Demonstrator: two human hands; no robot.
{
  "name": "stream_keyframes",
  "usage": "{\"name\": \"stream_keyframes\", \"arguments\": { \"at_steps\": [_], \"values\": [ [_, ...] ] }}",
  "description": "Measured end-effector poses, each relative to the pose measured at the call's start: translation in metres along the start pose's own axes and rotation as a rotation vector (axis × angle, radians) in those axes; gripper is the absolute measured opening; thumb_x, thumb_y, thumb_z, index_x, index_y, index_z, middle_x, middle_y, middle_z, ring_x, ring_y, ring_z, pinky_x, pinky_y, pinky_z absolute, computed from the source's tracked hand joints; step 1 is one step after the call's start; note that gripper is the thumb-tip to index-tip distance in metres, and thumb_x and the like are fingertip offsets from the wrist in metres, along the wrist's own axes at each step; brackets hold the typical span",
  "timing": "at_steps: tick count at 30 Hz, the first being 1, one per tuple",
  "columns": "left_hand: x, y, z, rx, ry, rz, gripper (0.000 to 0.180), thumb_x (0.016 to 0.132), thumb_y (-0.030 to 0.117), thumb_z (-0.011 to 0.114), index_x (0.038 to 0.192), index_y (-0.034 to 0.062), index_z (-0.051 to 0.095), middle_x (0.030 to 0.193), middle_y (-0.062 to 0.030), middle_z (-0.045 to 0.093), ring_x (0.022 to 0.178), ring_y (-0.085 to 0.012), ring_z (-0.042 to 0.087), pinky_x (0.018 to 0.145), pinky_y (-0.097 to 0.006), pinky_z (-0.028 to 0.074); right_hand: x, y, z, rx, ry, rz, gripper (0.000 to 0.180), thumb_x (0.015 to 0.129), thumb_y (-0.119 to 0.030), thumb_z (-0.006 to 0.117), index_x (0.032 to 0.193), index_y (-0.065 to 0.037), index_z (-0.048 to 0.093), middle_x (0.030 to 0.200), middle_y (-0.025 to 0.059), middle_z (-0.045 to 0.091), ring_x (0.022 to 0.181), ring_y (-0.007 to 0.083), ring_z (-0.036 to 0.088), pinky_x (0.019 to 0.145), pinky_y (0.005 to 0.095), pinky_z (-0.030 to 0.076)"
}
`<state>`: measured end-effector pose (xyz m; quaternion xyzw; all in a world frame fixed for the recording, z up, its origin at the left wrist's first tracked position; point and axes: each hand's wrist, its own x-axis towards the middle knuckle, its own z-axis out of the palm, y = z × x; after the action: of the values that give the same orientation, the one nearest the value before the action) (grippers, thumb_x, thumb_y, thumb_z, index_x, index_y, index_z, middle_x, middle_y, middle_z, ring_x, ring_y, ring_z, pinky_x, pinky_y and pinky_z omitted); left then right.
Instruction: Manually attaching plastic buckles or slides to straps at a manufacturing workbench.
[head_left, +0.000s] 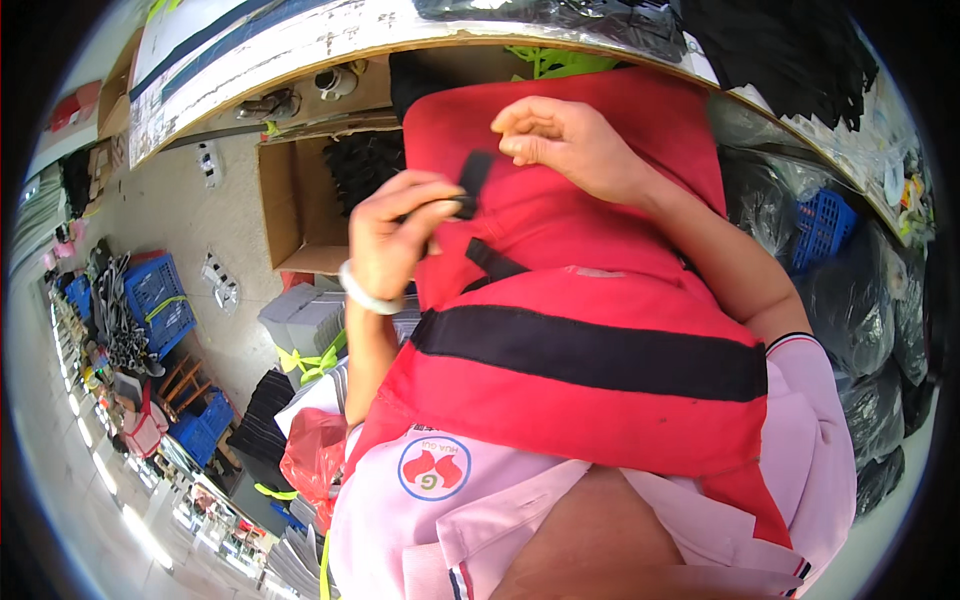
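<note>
Left hand point(388, 235) pinches a black strip point(477, 172) above the red apron point(622, 298); right hand point(580, 150) half-curled, seemingly empty. Positioning the strip, apparently; next probably calls for steadying its free end.

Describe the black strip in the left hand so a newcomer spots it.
Start at the red apron mid-view. Over its left edge is the left hand, with a pale bracelet. It pinches a short, blurred black strip, held up, unlike the wide black band across the apron.

Black cloth point(785, 55) on white tabletop point(300, 60)
</note>
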<state>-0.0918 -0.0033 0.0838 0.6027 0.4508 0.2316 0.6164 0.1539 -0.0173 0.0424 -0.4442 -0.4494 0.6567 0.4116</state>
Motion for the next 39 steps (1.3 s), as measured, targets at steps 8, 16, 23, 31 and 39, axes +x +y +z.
{"name": "stream_keyframes", "arguments": {
  "at_steps": [8,16,23,31,39],
  "values": [
    [-0.019,-0.007,-0.025,-0.101,0.367,-0.113,0.057,0.08,-0.008,0.064,0.134,0.0061,0.051,0.117,-0.0098,0.063,0.069,-0.01,0.064,0.047,-0.019,0.046,-0.004,0.009,0.004,-0.167,-0.148,0.145,0.019,0.093,-0.015,0.059,0.105,0.0,0.063,0.088,0.004,0.064,0.08,0.009,0.058,0.073,0.0244,0.047],
    [0.039,-0.004,0.06,-0.477,-0.058,0.029,0.08,0.074,-0.015,0.066,0.145,0.0066,0.035,0.138,-0.0141,0.047,0.067,-0.0146,0.065,0.048,-0.023,0.05,-0.007,-0.014,-0.008,-0.054,-0.172,0.239,0.019,0.094,-0.021,0.06,0.097,-0.002,0.062,0.078,0.002,0.063,0.065,0.0068,0.053,0.059,0.0217,0.043],
    [0.047,-0.018,0.056,-0.572,-0.138,-0.102,0.051,0.084,-0.009,0.059,0.134,0.0002,0.048,0.13,-0.0122,0.055,0.064,-0.0137,0.062,0.047,-0.023,0.049,-0.024,0.003,-0.03,0.468,-0.108,0.411,0.018,0.094,-0.023,0.06,0.101,-0.006,0.059,0.077,-0.0005,0.057,0.064,0.0068,0.052,0.056,0.0212,0.041],
    [0.066,-0.01,0.078,-0.089,-0.034,0.296,0.014,0.084,-0.007,0.063,0.097,-0.0052,0.067,0.091,-0.0058,0.058,0.061,-0.0097,0.058,0.047,-0.02,0.046,-0.03,-0.009,-0.055,0.365,-0.1,0.421,0.023,0.097,-0.024,0.056,0.109,-0.005,0.059,0.083,0.0009,0.058,0.066,0.0072,0.053,0.054,0.0202,0.043],
    [0.068,-0.049,0.073,-0.95,-0.131,-0.267,0.004,0.091,0.003,0.058,0.094,0.0001,0.059,0.105,-0.0192,0.065,0.073,-0.0242,0.069,0.048,-0.029,0.057,-0.033,-0.068,-0.197,-1.558,0.778,-0.434,0.024,0.076,-0.004,0.061,0.097,-0.014,0.069,0.101,0.0036,0.061,0.103,0.0262,0.055,0.087,0.0389,0.045]
  ]
}}
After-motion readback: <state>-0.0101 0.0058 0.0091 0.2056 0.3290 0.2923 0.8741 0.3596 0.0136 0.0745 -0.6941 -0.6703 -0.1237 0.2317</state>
